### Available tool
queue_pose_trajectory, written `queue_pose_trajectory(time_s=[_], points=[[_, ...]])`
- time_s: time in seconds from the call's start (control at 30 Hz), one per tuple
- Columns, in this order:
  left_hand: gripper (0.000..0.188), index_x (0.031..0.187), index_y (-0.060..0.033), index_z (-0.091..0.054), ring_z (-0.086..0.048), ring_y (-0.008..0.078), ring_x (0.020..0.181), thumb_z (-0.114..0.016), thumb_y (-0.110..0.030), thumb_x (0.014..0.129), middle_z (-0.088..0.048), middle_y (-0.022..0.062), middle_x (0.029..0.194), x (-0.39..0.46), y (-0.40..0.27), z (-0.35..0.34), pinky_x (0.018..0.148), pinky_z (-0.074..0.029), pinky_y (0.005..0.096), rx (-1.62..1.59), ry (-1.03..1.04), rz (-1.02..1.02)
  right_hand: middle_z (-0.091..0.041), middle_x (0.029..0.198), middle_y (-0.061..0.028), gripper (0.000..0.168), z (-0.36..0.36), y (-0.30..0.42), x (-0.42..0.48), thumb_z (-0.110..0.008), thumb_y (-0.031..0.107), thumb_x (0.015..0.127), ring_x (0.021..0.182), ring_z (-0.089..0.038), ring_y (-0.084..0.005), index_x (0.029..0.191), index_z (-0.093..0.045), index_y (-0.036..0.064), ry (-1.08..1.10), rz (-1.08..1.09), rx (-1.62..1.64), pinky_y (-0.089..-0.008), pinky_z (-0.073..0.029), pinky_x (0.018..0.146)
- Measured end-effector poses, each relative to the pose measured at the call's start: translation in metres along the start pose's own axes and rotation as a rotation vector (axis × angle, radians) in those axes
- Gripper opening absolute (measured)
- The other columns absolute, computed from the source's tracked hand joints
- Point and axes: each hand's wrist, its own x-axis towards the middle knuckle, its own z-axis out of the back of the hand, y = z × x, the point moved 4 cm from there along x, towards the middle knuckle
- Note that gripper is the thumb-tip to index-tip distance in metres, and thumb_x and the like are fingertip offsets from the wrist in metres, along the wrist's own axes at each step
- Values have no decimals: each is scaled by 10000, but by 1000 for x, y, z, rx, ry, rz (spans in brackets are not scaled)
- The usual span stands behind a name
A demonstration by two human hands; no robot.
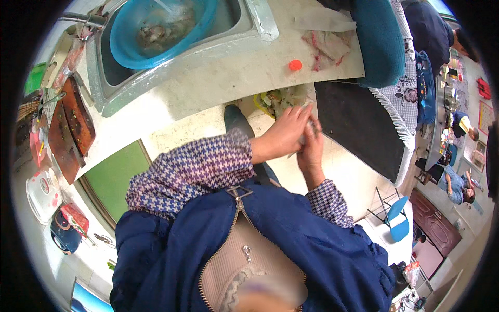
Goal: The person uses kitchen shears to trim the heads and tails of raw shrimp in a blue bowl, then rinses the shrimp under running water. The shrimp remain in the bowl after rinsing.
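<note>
My left hand (280, 132) and my right hand (310, 154) are pressed together in front of my body. The left fingers lie over the right ones. Something small and greyish shows between the fingers, too blurred and covered to name. Beneath the hands, near the floor, a yellow-rimmed waste container (257, 104) holds a clear plastic bag and food scraps (273, 97). Ahead of me on the left, a blue plastic basin (128, 54) sits in a metal sink (234, 15). Water runs into it over a greyish, soft-looking mass (156, 33).
On the countertop (218, 84) lie an orange cap (295, 65) and a pink-edged cloth (327, 46). Cutting boards (64, 136) with a cleaver are at the left. A teal chair back (380, 43) and a black panel (358, 124) stand at the right. Other people are farther right.
</note>
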Motion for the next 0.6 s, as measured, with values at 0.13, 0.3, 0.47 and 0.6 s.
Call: queue_pose_trajectory(time_s=[0.13,0.3,0.47,0.6], points=[[946,1356,35,-160,-395,377,1069,-688,-102,582,-389,223,1139,-50,33,-66,947,-336,412,-103,125,211,-494,1173,-103,420,50,-83,-9,-547,145,857,1045,-499,-182,1223,-404,-1,-89,-143,9,-294,-420,887],[888,1355,22,-185,-390,379,1085,-648,-97,606,-381,222,1158,-48,76,-122,946,-336,413,-78,172,156,-540,1100,-92,392,85,-131,20,-545,102,855,996,-521,-165,1210,-420,-6,-151,-125,162,-263,-444,831],[804,1372,-65,-207,-263,383,1245,-621,-153,688,-283,191,1336,14,118,-175,979,-271,536,4,256,-21,-503,1167,-109,371,155,-149,89,-519,81,866,1064,-494,-190,1207,-414,-23,-293,111,138,-291,-434,880],[787,1397,-157,-167,-157,355,1318,-611,-182,748,-202,129,1424,40,161,-184,949,-205,662,276,369,114,-541,1105,-117,383,197,-175,175,-568,100,843,959,-542,-187,1180,-441,-32,-313,235,-105,-293,-463,818]])
